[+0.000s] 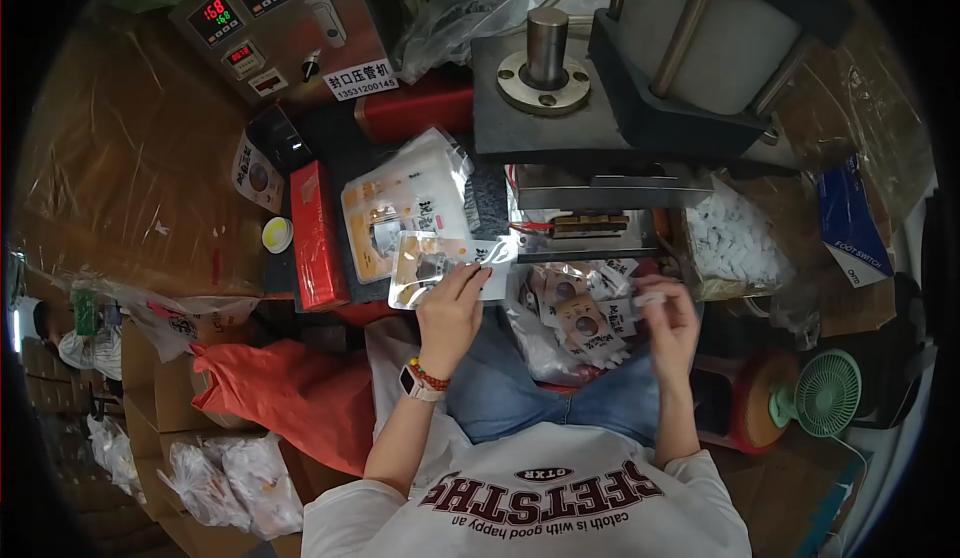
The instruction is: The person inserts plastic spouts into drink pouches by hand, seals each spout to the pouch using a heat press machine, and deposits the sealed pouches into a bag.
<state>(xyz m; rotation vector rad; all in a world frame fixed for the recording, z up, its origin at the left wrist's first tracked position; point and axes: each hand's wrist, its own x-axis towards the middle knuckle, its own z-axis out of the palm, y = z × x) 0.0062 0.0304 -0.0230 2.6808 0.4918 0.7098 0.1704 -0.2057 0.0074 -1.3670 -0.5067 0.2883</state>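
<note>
My left hand (pixel 452 310) grips a clear printed pouch (pixel 415 268) by its right part, just in front of a stack of similar pouches (pixel 420 183). My right hand (pixel 672 323) is raised at the right, fingers pinched on a small white piece (pixel 650 300). Between my hands, a plastic bag (pixel 545 343) full of printed pouches with white spouts (pixel 585 323) rests at my lap. Ahead of it is the sealing machine's metal jaw (pixel 590 226). An open box of small white pieces (pixel 735 243) stands right of the jaw.
A control box (pixel 285 33) with red digits stands at the back left. Red boxes (pixel 318 238) flank the pouch stack. The press (pixel 545 68) rises behind the jaw. A green fan (pixel 827 393), a blue box (pixel 850 218) and a red bag (pixel 290 398) are at the sides.
</note>
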